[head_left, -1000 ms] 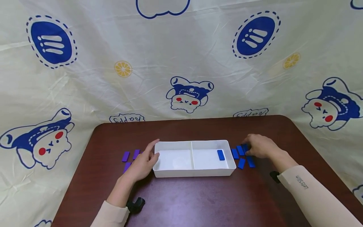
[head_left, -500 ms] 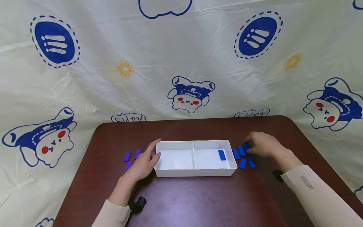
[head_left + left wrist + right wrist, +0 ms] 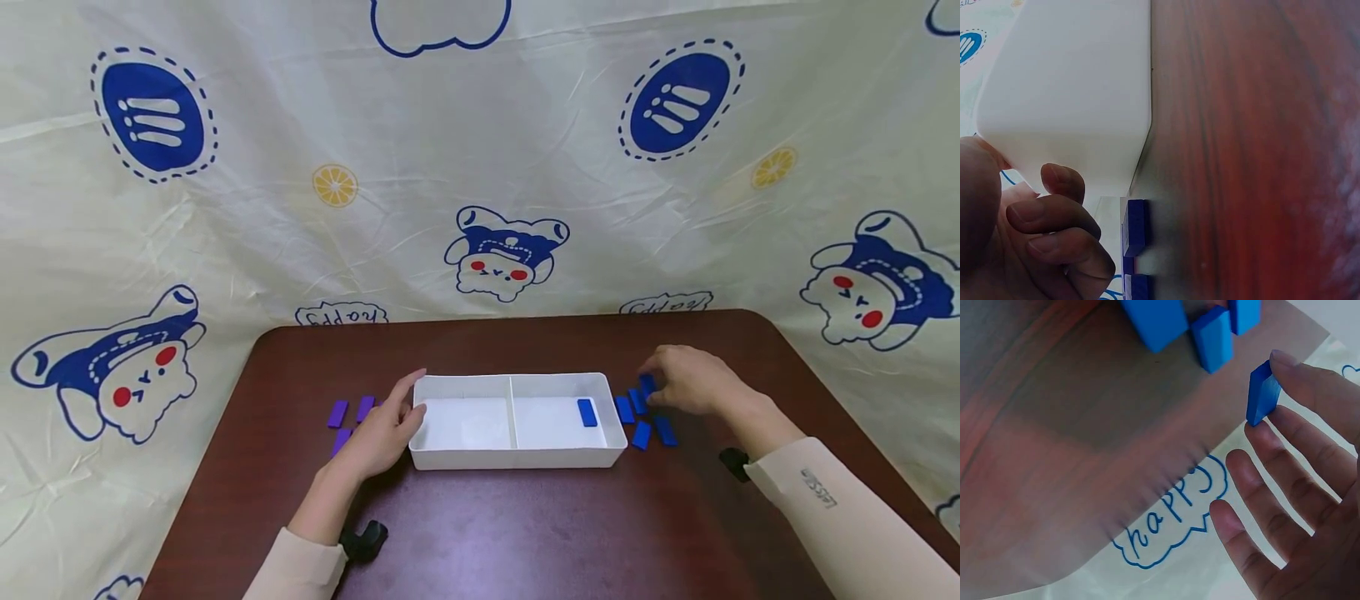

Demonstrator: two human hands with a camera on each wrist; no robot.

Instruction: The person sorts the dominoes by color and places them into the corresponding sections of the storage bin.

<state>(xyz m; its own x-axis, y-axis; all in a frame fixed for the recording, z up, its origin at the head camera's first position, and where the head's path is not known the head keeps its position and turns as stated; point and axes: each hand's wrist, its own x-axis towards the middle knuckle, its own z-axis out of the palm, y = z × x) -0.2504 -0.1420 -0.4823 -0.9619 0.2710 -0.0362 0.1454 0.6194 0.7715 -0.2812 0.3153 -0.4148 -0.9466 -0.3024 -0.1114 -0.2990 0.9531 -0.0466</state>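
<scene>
the right hand (image 3: 693,382) pinches one blue block (image 3: 1263,394) between thumb and fingertip, lifted just off the table (image 3: 525,533) – right beside the other blue blocks (image 3: 643,421) at the tray's right end. the left hand (image 3: 382,429) rests against the left end of the white tray (image 3: 517,457), fingers loosely curled and gripping nothing – purple blocks (image 3: 348,414) lie just beyond it.

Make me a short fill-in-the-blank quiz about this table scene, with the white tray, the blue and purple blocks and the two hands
1. The white tray is split into ____ compartments.
2. One blue block lies in the tray's ____ compartment.
3. The right hand pinches a lifted block whose colour is ____.
4. The purple blocks lie on the table beside the ____ hand.

Missing words: two; right; blue; left
</scene>
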